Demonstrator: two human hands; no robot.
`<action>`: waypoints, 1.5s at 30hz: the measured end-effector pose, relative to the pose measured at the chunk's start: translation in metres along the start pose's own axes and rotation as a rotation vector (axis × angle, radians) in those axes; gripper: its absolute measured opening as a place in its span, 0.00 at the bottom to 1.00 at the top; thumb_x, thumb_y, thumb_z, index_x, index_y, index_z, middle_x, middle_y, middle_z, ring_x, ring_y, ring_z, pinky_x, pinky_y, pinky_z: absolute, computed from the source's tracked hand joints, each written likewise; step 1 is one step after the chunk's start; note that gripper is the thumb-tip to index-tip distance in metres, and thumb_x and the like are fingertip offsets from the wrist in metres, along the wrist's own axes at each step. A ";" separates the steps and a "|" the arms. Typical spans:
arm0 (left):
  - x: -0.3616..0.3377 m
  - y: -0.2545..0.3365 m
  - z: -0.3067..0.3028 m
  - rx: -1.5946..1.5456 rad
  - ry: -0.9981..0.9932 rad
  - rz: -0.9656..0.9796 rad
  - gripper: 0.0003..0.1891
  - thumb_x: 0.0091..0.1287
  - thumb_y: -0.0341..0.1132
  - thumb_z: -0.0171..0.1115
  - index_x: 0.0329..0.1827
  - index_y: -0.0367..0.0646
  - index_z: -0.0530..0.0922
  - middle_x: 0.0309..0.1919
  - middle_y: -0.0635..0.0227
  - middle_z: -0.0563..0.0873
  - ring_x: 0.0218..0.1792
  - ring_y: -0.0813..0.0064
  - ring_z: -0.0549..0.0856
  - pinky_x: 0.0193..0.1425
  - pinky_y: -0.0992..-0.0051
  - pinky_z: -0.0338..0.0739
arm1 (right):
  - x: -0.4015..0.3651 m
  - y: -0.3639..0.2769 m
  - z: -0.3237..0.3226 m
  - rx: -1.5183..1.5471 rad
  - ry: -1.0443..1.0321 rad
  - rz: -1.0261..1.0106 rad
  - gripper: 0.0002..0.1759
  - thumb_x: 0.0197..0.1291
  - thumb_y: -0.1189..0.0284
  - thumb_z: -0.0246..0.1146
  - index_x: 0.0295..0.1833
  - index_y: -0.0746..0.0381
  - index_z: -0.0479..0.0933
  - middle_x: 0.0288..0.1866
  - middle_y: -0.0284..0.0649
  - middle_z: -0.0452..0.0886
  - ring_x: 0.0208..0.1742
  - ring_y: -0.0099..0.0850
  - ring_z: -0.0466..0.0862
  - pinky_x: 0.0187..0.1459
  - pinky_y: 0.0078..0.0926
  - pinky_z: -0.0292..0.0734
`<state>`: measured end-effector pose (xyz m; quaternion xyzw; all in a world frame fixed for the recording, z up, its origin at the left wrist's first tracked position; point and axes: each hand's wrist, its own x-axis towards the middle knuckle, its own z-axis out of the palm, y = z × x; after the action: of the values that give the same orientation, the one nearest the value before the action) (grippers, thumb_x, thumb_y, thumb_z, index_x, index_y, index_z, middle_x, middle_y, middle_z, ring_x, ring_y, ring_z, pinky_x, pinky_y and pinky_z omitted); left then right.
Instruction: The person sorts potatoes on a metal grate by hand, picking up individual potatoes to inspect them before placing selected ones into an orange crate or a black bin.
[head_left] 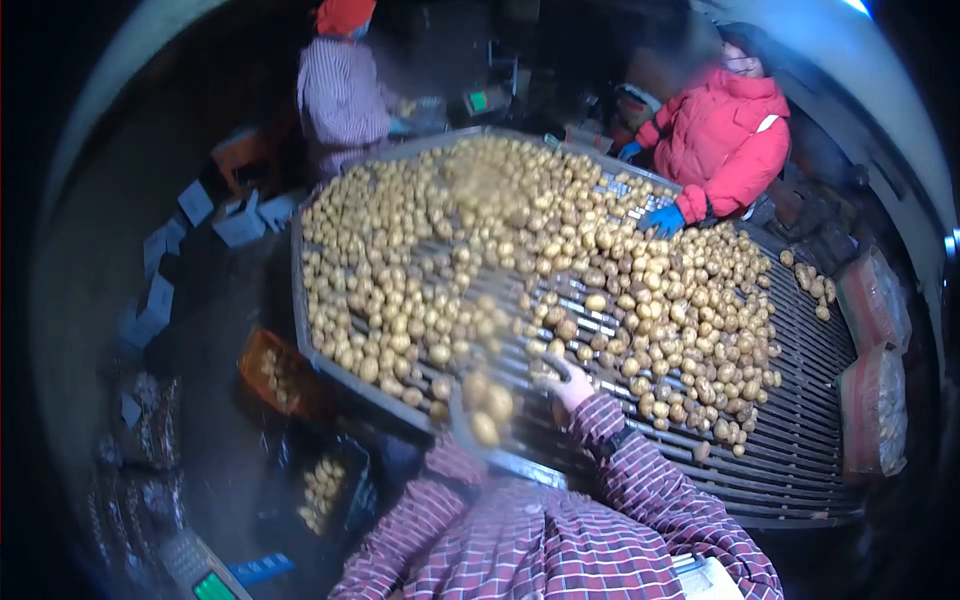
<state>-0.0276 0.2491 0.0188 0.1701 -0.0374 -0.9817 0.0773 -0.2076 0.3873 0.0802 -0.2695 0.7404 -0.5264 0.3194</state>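
Many potatoes [400,290] lie over a large slatted metal table [800,400] with a raised rim. My left hand [463,415], in a dark glove and smeared by blur, is at the near edge of the table. Several potatoes [488,408] show right beside it; whether its fingers hold them is unclear. To the right, my right hand [565,382] reaches over the slats, gloved, with fingers apart, close to some potatoes. Nothing shows in its grip.
A person in a red jacket [725,140] reaches over the far right rim. Another person in stripes [345,95] stands at the far left. An orange crate [275,375] and a scale [205,570] are at left; filled sacks [872,410] stand at right.
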 end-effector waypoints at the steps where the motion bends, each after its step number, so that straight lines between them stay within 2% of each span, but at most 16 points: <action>1: -0.005 0.000 0.011 0.009 0.040 0.002 0.33 0.65 0.64 0.51 0.67 0.55 0.70 0.59 0.65 0.76 0.48 0.63 0.81 0.38 0.66 0.82 | -0.008 -0.006 0.001 0.014 0.012 -0.043 0.30 0.53 0.73 0.69 0.64 0.62 0.73 0.57 0.39 0.79 0.60 0.26 0.75 0.62 0.24 0.69; 6: -0.033 0.004 0.051 0.159 -0.042 0.248 0.31 0.67 0.63 0.48 0.69 0.58 0.66 0.64 0.67 0.72 0.61 0.62 0.74 0.48 0.59 0.81 | -0.022 -0.047 0.014 0.340 -0.293 0.036 0.36 0.53 0.80 0.66 0.69 0.63 0.65 0.57 0.40 0.78 0.58 0.28 0.77 0.60 0.25 0.72; 9: -0.025 0.008 0.025 -0.091 -0.572 0.194 0.32 0.71 0.54 0.47 0.75 0.55 0.54 0.70 0.66 0.67 0.71 0.62 0.64 0.67 0.50 0.66 | -0.027 -0.071 0.037 0.352 -0.398 0.006 0.35 0.58 0.79 0.65 0.71 0.64 0.62 0.60 0.43 0.76 0.60 0.30 0.77 0.62 0.26 0.71; 13: -0.045 0.010 0.051 0.969 -0.034 0.523 0.36 0.70 0.51 0.51 0.75 0.45 0.49 0.70 0.64 0.66 0.70 0.61 0.66 0.76 0.55 0.49 | -0.023 -0.064 0.056 0.168 -0.447 -0.115 0.34 0.60 0.77 0.65 0.71 0.64 0.63 0.65 0.40 0.73 0.65 0.27 0.72 0.66 0.26 0.67; 18: -0.066 0.025 0.040 0.528 -0.072 0.465 0.31 0.72 0.52 0.50 0.72 0.45 0.57 0.68 0.64 0.69 0.64 0.65 0.73 0.65 0.63 0.71 | -0.015 -0.059 0.065 0.300 -0.555 0.033 0.35 0.57 0.78 0.66 0.70 0.66 0.62 0.61 0.43 0.76 0.61 0.30 0.76 0.61 0.25 0.71; 23: -0.084 0.043 -0.001 -0.273 -0.325 0.247 0.30 0.71 0.59 0.45 0.68 0.49 0.66 0.67 0.62 0.72 0.55 0.55 0.79 0.38 0.70 0.82 | -0.009 -0.034 0.060 0.744 -0.568 0.363 0.36 0.58 0.71 0.66 0.72 0.62 0.62 0.58 0.43 0.76 0.52 0.31 0.79 0.51 0.28 0.78; 25: -0.093 0.045 -0.017 -0.544 -0.429 0.240 0.30 0.71 0.61 0.45 0.65 0.50 0.69 0.66 0.59 0.72 0.54 0.47 0.80 0.34 0.70 0.83 | -0.026 -0.026 0.056 0.281 -0.447 -0.117 0.36 0.60 0.64 0.66 0.71 0.63 0.62 0.59 0.45 0.76 0.54 0.33 0.79 0.53 0.28 0.78; 26: -0.101 0.046 -0.015 -0.378 -0.319 0.443 0.29 0.70 0.61 0.46 0.64 0.50 0.70 0.66 0.58 0.72 0.55 0.46 0.79 0.35 0.69 0.83 | 0.000 0.011 0.058 0.849 -0.118 0.225 0.27 0.67 0.62 0.58 0.67 0.63 0.67 0.57 0.40 0.78 0.52 0.30 0.81 0.48 0.27 0.80; 28: -0.098 0.050 -0.079 -0.243 0.132 0.669 0.30 0.67 0.64 0.48 0.61 0.52 0.72 0.65 0.57 0.73 0.59 0.47 0.76 0.37 0.68 0.82 | 0.016 0.024 0.059 0.924 -0.067 0.313 0.27 0.65 0.53 0.58 0.62 0.60 0.73 0.57 0.36 0.79 0.57 0.34 0.79 0.55 0.30 0.77; 32: -0.137 0.055 -0.166 -0.483 -0.124 0.676 0.30 0.64 0.64 0.53 0.59 0.53 0.74 0.63 0.58 0.74 0.62 0.49 0.74 0.36 0.68 0.81 | 0.021 -0.010 0.074 0.924 -0.274 0.630 0.23 0.66 0.52 0.55 0.57 0.55 0.76 0.49 0.33 0.82 0.42 0.31 0.82 0.34 0.28 0.79; 34: -0.164 0.050 -0.189 -1.486 -0.613 0.230 0.29 0.63 0.64 0.56 0.57 0.54 0.75 0.62 0.59 0.74 0.62 0.51 0.73 0.35 0.67 0.81 | 0.026 -0.029 0.114 0.837 -0.535 0.531 0.21 0.65 0.55 0.55 0.56 0.57 0.75 0.48 0.35 0.81 0.42 0.30 0.82 0.37 0.26 0.80; 36: -0.192 0.044 -0.119 -0.474 0.228 0.811 0.27 0.61 0.63 0.59 0.55 0.54 0.76 0.60 0.61 0.77 0.62 0.51 0.73 0.35 0.65 0.82 | 0.029 -0.048 0.172 0.616 -0.666 0.399 0.18 0.64 0.59 0.58 0.54 0.59 0.74 0.46 0.36 0.81 0.42 0.29 0.81 0.36 0.25 0.80; 39: -0.211 0.035 -0.153 -0.348 0.356 0.926 0.23 0.62 0.60 0.58 0.52 0.55 0.77 0.52 0.68 0.80 0.54 0.62 0.77 0.37 0.67 0.81 | 0.029 -0.057 0.263 0.327 -0.935 0.250 0.29 0.64 0.52 0.57 0.61 0.61 0.70 0.56 0.42 0.77 0.54 0.38 0.80 0.48 0.35 0.79; 42: -0.206 0.039 -0.232 0.378 0.225 1.314 0.15 0.64 0.51 0.56 0.47 0.55 0.77 0.45 0.70 0.81 0.45 0.69 0.81 0.42 0.67 0.79 | 0.035 -0.062 0.323 -0.317 -1.155 0.013 0.31 0.66 0.49 0.55 0.63 0.63 0.72 0.60 0.47 0.76 0.56 0.41 0.79 0.53 0.41 0.78; 44: -0.230 0.049 -0.224 0.173 0.398 1.264 0.17 0.64 0.51 0.57 0.49 0.53 0.74 0.47 0.68 0.79 0.47 0.68 0.80 0.45 0.67 0.78 | 0.051 0.007 0.322 -0.275 -1.096 -0.364 0.28 0.67 0.53 0.57 0.61 0.64 0.75 0.52 0.46 0.80 0.48 0.39 0.83 0.49 0.37 0.80; 45: -0.238 0.059 -0.228 0.191 0.468 1.258 0.18 0.63 0.52 0.57 0.50 0.52 0.73 0.48 0.67 0.79 0.48 0.67 0.79 0.47 0.67 0.78 | 0.031 0.011 0.290 -0.016 -0.994 -0.137 0.25 0.66 0.56 0.59 0.60 0.64 0.75 0.48 0.44 0.82 0.45 0.37 0.84 0.47 0.35 0.80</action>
<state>0.2798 0.2193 -0.1118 0.3302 -0.1981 -0.6796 0.6244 -0.0091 0.1918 -0.0062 -0.5383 0.4832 -0.3484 0.5962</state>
